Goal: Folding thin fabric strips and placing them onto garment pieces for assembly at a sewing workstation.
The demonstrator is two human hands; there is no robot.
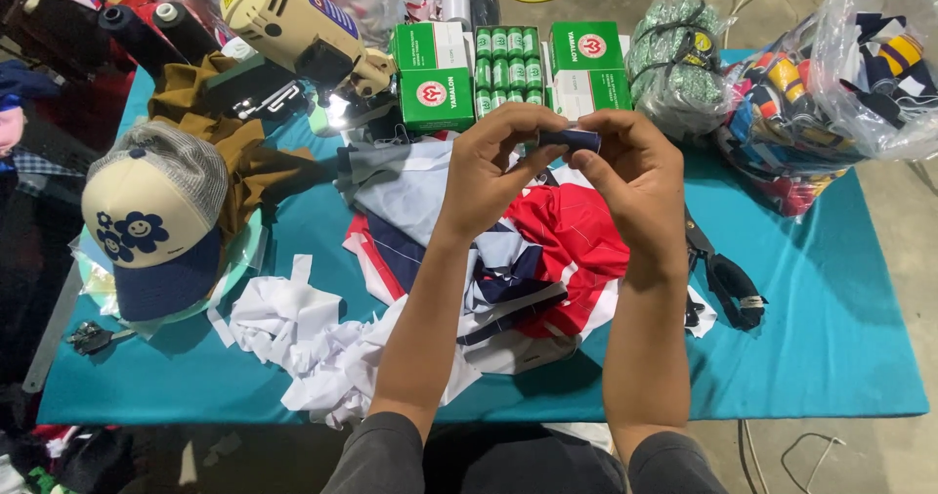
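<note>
Both hands pinch a small dark blue piece [570, 140] between them; left hand [493, 167] at nine o'clock, right hand [635, 176] at three; fabric scraps [547, 250] at six

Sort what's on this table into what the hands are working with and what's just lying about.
In hand: small dark blue piece, pinched between left hand and right hand; red, white and blue cloth pile right beneath.

Lying about: cap, green boxes, scissors, brown cloth, white scraps, bagged fabric.
</note>
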